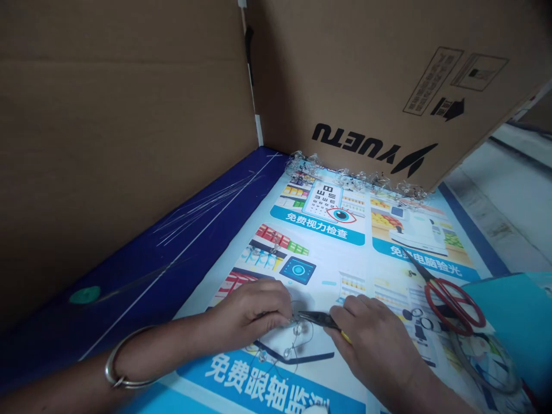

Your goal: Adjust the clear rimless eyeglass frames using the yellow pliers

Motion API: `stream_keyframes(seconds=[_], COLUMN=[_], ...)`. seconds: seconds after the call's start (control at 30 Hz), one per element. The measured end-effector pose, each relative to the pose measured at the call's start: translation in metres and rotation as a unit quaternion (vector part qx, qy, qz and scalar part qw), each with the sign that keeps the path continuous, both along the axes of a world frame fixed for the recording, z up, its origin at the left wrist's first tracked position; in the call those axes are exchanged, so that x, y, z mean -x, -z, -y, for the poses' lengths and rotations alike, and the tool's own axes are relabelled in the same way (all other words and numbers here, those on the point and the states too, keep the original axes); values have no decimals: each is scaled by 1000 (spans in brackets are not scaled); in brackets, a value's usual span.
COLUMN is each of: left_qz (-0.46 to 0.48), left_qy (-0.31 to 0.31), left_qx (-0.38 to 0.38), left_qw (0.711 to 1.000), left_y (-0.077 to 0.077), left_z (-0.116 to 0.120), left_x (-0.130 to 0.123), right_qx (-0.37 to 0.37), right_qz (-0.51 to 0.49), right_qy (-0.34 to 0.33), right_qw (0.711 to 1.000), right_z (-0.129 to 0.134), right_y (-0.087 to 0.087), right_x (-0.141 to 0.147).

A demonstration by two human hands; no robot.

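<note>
The left hand (267, 307) pinches the beaded wire (297, 329), which is between both hands, over the printed sheet (328, 253). The right hand (375, 333) grips the pliers (319, 319), their tips close to this wire. At right lie red scissors (431, 280), overlapping a coil (468, 368). Cardboard walls (388, 69) block the far and left sides; similar beaded pieces (366, 179) lie along the far one.

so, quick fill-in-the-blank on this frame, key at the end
1. The right hand grips slim dark metal pliers near clear wired beads; the pliers' visible handle is ____.
2. A shiny silver bangle circles the ____ forearm.
3. Red-handled metal scissors lie nearer the ____ hand.
4. Large black block lettering on a tall brown cardboard panel spells ____.

Missing words: yellow; left; right; YUETU.
</note>
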State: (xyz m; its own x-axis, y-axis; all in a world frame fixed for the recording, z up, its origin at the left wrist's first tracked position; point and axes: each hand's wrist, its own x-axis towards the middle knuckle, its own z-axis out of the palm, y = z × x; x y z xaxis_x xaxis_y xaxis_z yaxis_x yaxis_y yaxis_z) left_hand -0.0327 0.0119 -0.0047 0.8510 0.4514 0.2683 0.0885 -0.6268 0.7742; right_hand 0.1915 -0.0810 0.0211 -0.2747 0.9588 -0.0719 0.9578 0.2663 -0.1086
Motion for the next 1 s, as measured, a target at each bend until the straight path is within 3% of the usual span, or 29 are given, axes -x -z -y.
stream_keyframes(seconds=[0.67,1.0], left_qz=[-27,-11], left_qy=[-30,-40], left_qx=[-64,-211], left_qw=[997,977], left_y=[-1,6], left_z=[21,33], left_x=[5,3], right_qx=[-50,-103], right_qz=[61,149], right_qy=[-60,-110], right_qw=[995,977], right_z=[-2,1], right_y=[-2,-5], right_x=[9,14])
